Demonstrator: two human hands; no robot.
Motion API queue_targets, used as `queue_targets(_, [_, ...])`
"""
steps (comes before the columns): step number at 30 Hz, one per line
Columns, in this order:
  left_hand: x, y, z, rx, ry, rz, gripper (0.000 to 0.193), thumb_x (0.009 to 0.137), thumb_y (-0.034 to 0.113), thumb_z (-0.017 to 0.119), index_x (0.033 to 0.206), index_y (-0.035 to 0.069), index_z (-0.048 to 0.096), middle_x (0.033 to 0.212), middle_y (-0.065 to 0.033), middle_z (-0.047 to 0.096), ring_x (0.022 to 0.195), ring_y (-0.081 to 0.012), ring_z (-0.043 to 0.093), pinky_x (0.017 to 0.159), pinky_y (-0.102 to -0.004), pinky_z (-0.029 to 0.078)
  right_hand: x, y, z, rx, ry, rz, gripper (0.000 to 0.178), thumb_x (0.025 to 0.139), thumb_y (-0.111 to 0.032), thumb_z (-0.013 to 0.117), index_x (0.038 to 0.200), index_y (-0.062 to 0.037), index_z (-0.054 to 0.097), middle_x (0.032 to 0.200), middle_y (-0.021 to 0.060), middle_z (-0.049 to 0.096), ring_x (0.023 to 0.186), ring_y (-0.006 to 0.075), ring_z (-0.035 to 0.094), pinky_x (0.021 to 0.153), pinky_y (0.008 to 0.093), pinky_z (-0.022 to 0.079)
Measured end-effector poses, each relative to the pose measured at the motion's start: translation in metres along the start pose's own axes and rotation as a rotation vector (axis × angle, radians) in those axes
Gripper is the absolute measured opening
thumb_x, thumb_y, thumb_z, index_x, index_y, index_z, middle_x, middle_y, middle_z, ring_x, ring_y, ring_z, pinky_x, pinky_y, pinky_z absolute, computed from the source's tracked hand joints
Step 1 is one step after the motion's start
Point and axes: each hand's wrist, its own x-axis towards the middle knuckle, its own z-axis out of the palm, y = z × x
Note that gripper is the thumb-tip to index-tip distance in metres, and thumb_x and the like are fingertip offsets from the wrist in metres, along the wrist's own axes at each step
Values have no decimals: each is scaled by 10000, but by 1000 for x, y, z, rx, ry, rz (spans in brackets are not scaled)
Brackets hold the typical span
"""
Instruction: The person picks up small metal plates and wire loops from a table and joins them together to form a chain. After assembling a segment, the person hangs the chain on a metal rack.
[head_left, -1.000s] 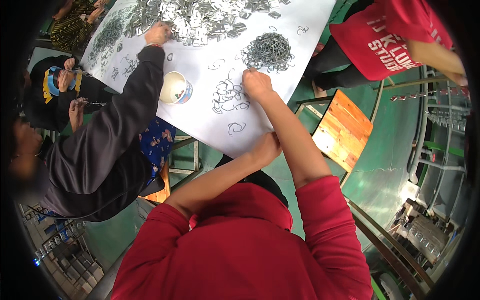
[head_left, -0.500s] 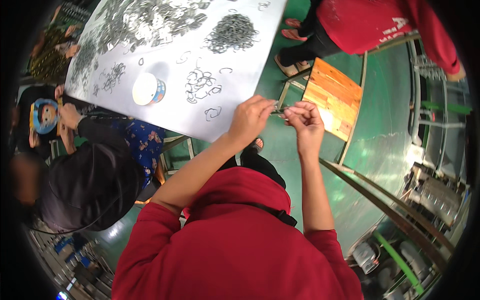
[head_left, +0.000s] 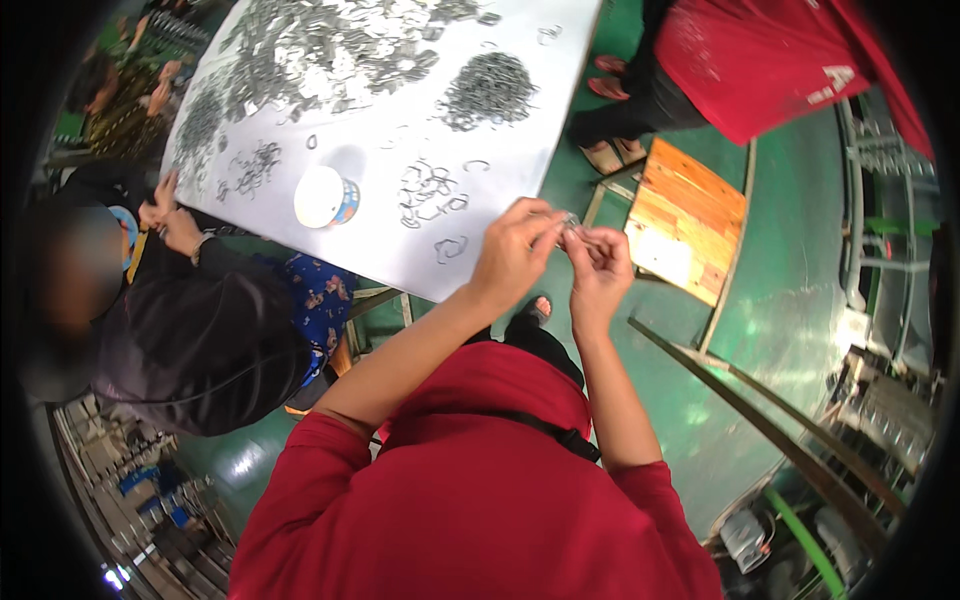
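My left hand (head_left: 513, 252) and my right hand (head_left: 602, 278) meet just off the table's near right corner. Fingertips of both pinch a small shiny metal piece (head_left: 571, 221); its exact kind is too small to make out. On the white tabletop (head_left: 380, 245) nearby lies a loose group of dark, bent wire-like rings (head_left: 428, 190). Beyond it rises a denser dark heap of small pieces (head_left: 490, 90). A white round tub (head_left: 319, 196) with a blue patterned side stands left of the rings.
A large pile of flat metal pieces (head_left: 330, 55) covers the table's far part. On the right is a wooden stool (head_left: 690, 215), with a person in red (head_left: 750, 60) behind it. A person in a dark head covering (head_left: 205, 345) sits close on my left. Metal bars (head_left: 760, 430) run at lower right.
My hands have come closer together, and the small metal piece now sits between both sets of fingertips. The whole view has shifted, with the table appearing farther right and lower.
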Motion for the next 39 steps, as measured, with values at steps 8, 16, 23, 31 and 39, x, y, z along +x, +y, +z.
queue_targets(8, [104, -114, -95, 320, 257, 3, 116, 808, 98, 568, 831, 24, 654, 882, -143, 647, 783, -320, 629, 709, -358, 505, 0, -2, 10, -112, 29, -161, 201, 777, 108, 613, 844, -11, 466, 863, 141, 608, 792, 193, 628, 702, 280, 537])
queue_targets(16, [205, -246, -166, 1063, -25, -398, 266, 789, 283, 638, 1008, 135, 672, 1087, -117, 578, 986, -288, 571, 822, -405, 484, 3, -11, 13, -257, 45, -177, 224, 768, 118, 619, 823, -23, 454, 842, 140, 611, 779, 184, 625, 685, 274, 529])
queue_targets(23, [204, -238, -178, 1013, 38, -303, 247, 781, 264, 652, 988, 131, 649, 1014, -100, 622, 942, -263, 593, 803, -379, 488, 6, -11, 15, -287, 23, -206, 223, 771, 115, 618, 839, -20, 455, 855, 148, 620, 761, 183, 630, 674, 260, 521])
queue_targets(31, [97, -68, -72, -53, -33, -173, 107, 832, 72, 595, 933, 35, 592, 816, -41, 644, 745, -105, 601, 666, -241, 477, 11, -3, 0, -265, -4, -185, 199, 767, 109, 623, 836, -7, 476, 848, 150, 631, 786, 174, 635, 704, 267, 533])
queue_targets(39, [34, 11, -12, -336, -80, -270, 162, 811, 1, 609, 971, -26, 610, 878, -82, 646, 793, -108, 624, 708, -245, 515, 15, -8, -5, -339, -63, -204, 162, 745, 82, 656, 807, 5, 528, 846, 114, 640, 763, 124, 627, 687, 242, 540])
